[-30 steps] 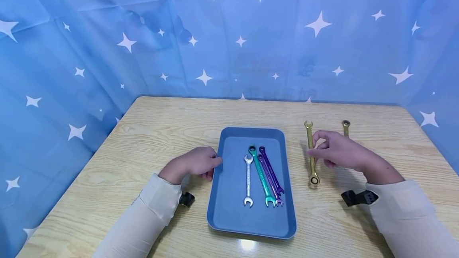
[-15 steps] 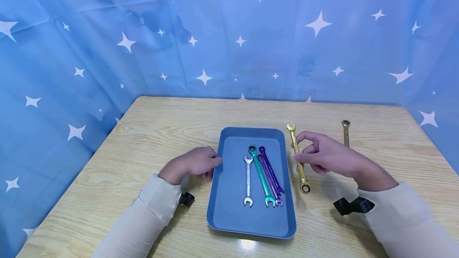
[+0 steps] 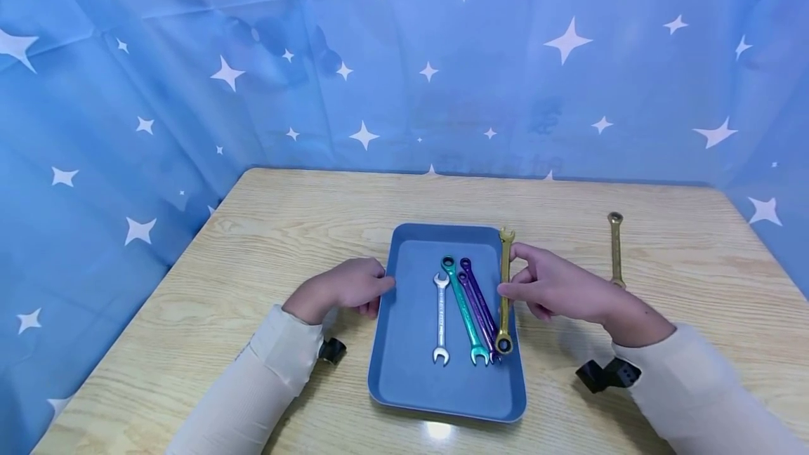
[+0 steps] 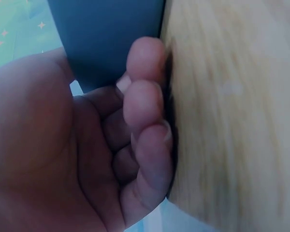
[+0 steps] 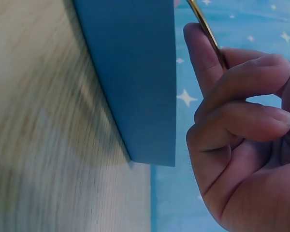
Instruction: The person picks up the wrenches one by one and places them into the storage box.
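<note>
My right hand (image 3: 559,288) pinches a gold combination wrench (image 3: 505,262) between thumb and fingers, over the right rim of the blue tray (image 3: 411,381). The wrench's open end points away and its ring end toward me. My left hand (image 3: 352,286) holds the tray's left wall, thumb over the rim and fingers curled at the outside, close to the tabletop in the left wrist view. Inside the tray lie a silver open-end wrench (image 3: 440,318), a green wrench (image 3: 463,307) and two purple wrenches (image 3: 482,300), the purple ones overlapping at their near ends.
Another gold wrench (image 3: 616,248) lies on the wooden table (image 3: 303,209) to the right, its near end partly behind my right forearm. A blue star-patterned cloth (image 3: 404,90) hangs behind the table and down its left side.
My right hand has carried the gold wrench leftward from the table to above the tray's right side. More of the other gold wrench now shows. The left hand stays put on the tray.
</note>
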{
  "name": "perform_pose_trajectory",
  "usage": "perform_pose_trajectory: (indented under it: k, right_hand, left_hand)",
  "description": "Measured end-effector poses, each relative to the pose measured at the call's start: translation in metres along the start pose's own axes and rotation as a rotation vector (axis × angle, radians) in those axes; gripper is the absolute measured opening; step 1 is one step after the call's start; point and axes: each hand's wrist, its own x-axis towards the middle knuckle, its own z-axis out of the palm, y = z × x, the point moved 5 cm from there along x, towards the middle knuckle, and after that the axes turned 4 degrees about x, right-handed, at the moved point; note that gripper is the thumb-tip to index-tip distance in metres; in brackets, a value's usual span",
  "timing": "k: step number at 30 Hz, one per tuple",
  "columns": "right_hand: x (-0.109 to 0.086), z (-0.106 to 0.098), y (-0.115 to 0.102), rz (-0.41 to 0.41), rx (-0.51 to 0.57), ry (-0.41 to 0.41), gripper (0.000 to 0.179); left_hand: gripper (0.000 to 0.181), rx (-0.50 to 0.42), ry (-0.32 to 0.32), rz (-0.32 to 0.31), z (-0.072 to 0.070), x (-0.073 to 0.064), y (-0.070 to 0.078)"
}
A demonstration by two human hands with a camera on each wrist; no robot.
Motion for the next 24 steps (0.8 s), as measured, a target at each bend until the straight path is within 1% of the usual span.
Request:
perform_pose_trajectory:
  k: [7,9,15,22,24]
  right_hand:
    - [0.005,0.003,-0.005,-0.004,-0.080,0.019,0.043]
    - [0.008,0.004,-0.006,0.007,-0.100,0.027,0.038]
    - [0.016,0.009,-0.005,0.035,-0.113,0.031,0.033]
    - [0.020,0.014,-0.001,0.052,-0.095,-0.014,0.046]
    - [0.020,0.015,0.001,0.058,-0.100,-0.024,0.045]
  left_hand:
    - [0.048,0.002,0.005,-0.004,-0.001,-0.001,0.000]
    - [0.048,0.002,0.008,-0.005,-0.001,-0.001,0.000]
    - [0.049,0.002,0.006,-0.006,0.000,-0.001,-0.001]
    - [0.049,0.003,0.005,-0.004,0.000,-0.001,-0.001]
    - [0.049,0.004,0.003,-0.006,-0.001,-0.001,0.000]
